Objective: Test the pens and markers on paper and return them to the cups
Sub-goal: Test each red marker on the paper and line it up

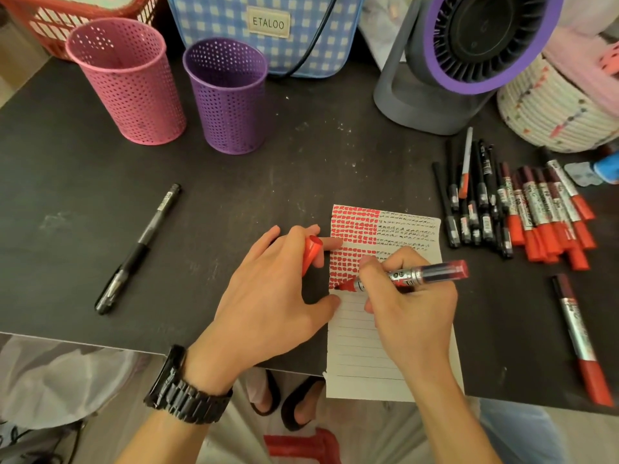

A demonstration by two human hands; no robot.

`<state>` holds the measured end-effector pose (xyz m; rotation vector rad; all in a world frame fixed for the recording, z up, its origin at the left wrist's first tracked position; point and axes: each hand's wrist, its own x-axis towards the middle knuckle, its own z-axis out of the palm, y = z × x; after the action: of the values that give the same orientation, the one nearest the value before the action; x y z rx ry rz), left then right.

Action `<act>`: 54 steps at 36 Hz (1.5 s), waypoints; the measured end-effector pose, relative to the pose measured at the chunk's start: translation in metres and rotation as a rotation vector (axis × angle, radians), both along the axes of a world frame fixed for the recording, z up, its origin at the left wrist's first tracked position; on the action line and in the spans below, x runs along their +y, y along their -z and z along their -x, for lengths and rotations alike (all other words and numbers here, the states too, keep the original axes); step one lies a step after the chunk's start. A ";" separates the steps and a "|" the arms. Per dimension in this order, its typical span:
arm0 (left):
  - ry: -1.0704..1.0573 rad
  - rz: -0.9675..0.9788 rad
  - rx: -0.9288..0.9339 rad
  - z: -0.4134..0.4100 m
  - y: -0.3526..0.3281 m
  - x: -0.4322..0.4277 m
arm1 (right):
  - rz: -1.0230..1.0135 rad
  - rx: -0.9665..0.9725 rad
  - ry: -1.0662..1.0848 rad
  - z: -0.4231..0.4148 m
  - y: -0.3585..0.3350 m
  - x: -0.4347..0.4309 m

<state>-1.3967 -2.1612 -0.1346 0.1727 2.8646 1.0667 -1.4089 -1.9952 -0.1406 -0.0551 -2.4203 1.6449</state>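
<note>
My right hand [410,308] grips an uncapped red marker [432,273] with its tip on the lined paper [365,343], at the lower left of the red marks. My left hand [268,296] holds the marker's red cap [311,254] between its fingers, and its thumb and fingertip press the paper's left edge. The paper's top carries rows of red blots and black scribbles. A pink perforated cup [129,83] and a purple one [229,95] stand at the back left; I see nothing in them.
A black pen [139,249] lies alone at the left. A pile of several black pens and red markers [516,209] lies at the right, with one red marker [582,339] apart near the front edge. A fan [469,58], checked bag [268,31] and woven basket [552,112] line the back.
</note>
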 end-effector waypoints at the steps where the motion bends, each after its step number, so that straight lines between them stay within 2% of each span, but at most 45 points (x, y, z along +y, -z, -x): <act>1: -0.003 -0.002 0.001 0.000 0.000 0.000 | -0.001 0.000 0.002 0.000 0.000 0.000; 30: -0.008 -0.004 0.007 0.001 0.003 0.000 | -0.011 0.045 0.003 0.000 0.002 0.001; 32: -0.006 -0.007 0.011 0.001 0.004 -0.001 | 0.071 0.024 0.025 0.000 -0.001 0.003; 36: 0.007 -0.013 0.015 0.001 0.005 -0.002 | 0.447 -0.104 0.105 0.004 -0.011 0.012; 40: 0.010 -0.010 0.003 0.002 0.006 -0.002 | 0.654 -0.193 0.072 0.007 -0.017 0.018; 45: 0.010 -0.018 0.035 -0.003 0.009 -0.002 | 0.757 -0.189 -0.001 -0.004 -0.029 0.040; 48: -0.006 -0.052 0.069 -0.006 0.005 -0.002 | 0.887 -0.217 -0.002 -0.017 -0.035 0.057; 50: -0.013 -0.135 0.096 -0.008 -0.001 -0.002 | 0.962 -0.253 -0.008 -0.027 -0.037 0.068; 54: -0.089 -0.318 0.135 -0.017 -0.013 -0.002 | 0.978 -0.299 -0.011 -0.050 -0.039 0.083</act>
<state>-1.3798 -2.1628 -0.1218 0.1417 2.8204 1.5829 -1.3587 -1.9120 -0.1020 -0.4571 -1.5150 2.7972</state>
